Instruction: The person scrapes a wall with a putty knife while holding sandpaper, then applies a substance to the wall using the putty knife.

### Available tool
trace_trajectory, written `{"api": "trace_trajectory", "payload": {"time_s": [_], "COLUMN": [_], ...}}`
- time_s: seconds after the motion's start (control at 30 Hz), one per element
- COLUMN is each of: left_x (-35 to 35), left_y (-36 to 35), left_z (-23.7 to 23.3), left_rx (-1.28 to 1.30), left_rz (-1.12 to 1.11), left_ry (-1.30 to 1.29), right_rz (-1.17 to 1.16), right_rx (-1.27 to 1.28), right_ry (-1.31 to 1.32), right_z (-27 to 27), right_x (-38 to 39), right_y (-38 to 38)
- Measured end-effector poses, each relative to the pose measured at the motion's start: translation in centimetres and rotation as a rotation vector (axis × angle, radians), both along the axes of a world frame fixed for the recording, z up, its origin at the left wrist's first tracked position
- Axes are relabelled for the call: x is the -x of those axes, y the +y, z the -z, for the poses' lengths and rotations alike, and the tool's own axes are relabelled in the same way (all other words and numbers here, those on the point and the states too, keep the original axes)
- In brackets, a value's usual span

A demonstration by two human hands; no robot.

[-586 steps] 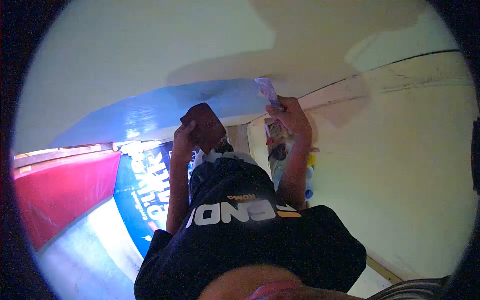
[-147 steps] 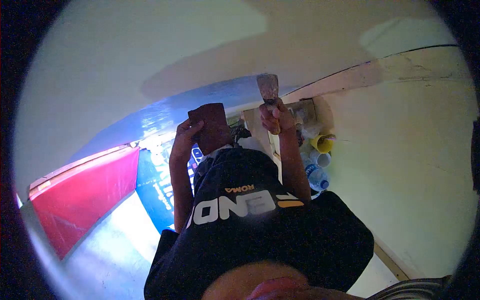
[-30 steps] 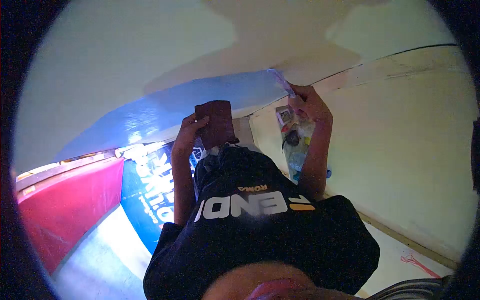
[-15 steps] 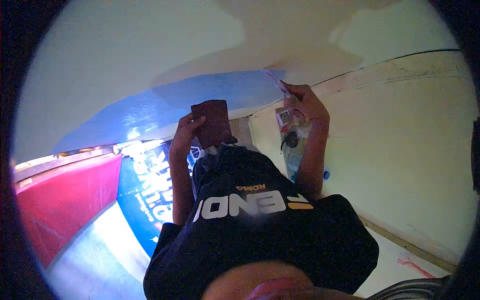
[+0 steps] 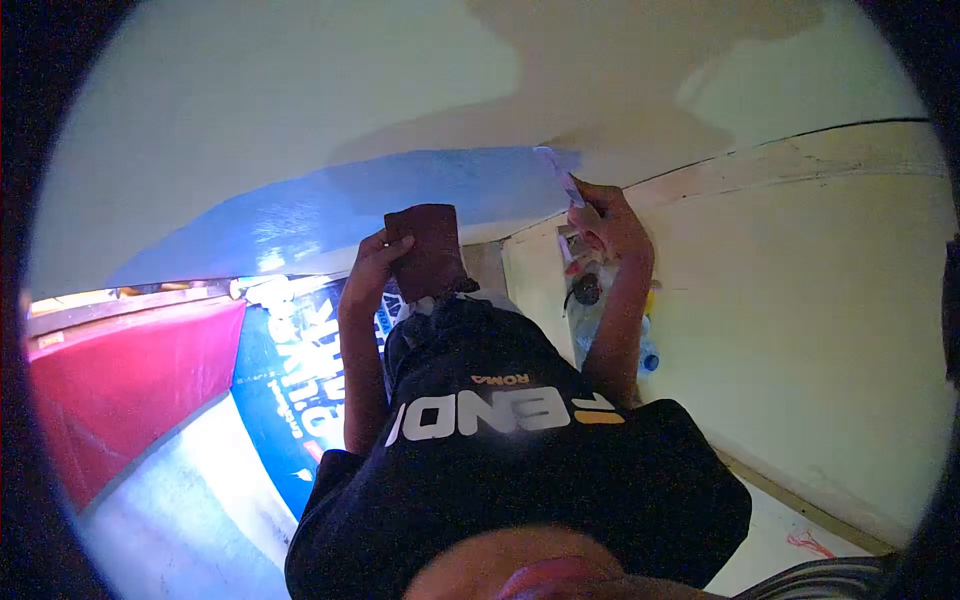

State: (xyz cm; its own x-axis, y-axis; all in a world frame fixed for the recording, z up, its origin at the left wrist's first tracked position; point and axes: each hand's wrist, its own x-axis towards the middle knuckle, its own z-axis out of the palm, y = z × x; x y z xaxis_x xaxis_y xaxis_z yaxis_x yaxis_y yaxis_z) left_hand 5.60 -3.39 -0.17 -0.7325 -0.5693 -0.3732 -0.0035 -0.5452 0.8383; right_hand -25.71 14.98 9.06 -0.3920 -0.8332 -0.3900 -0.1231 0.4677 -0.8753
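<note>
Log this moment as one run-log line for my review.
left hand: gripping brown flat piece | right hand: holding scraper, tip at upper edge of blue area | tip contact: unclear

2 hnds point(image 5: 372, 264) point(image 5: 617, 226) – 1 brn plate point(image 5: 428, 245), 1 scrpr point(image 5: 557, 172)

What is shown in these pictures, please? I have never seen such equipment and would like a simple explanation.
There is no machine here: a person uses two bare hands. Every picture comes from one camera worn on the head, looking down past the dark shirt. The left hand has a flat brown piece in its grip. The right hand holds a thin tool, its tip at a bluish, shiny patch on the large pale surface; whether it touches, I cannot tell. Beside the right forearm, several things sit crowded together, including what looks like a clear bottle.
</note>
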Motion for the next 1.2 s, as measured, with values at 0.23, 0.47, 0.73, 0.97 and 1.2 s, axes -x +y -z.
{"api": "trace_trajectory", "payload": {"time_s": [0.23,0.47,0.73,0.97,1.2], "left_x": [0.0,0.6,1.0,1.4,1.6], "left_y": [0.6,0.6,0.8,0.6,0.8], "left_z": [-0.2,-0.1,-0.5,-1.2,-1.0], "left_rx": [-0.027,0.003,0.022,0.017,-0.003], "left_rz": [0.005,0.018,0.038,0.047,0.038], "left_ry": [-0.036,-0.046,-0.053,-0.039,-0.045], "right_rz": [-0.045,-0.040,-0.003,-0.084,-0.067], "right_rx": [0.137,0.127,0.125,0.113,0.154], "right_ry": [-0.056,-0.018,-0.073,-0.033,-0.099], "right_z": [0.2,1.0,0.7,0.1,-0.4], "right_x": [0.4,0.9,0.5,0.8,0.9], "right_y": [0.0,0.0,0.1,-0.6,-0.1]}}
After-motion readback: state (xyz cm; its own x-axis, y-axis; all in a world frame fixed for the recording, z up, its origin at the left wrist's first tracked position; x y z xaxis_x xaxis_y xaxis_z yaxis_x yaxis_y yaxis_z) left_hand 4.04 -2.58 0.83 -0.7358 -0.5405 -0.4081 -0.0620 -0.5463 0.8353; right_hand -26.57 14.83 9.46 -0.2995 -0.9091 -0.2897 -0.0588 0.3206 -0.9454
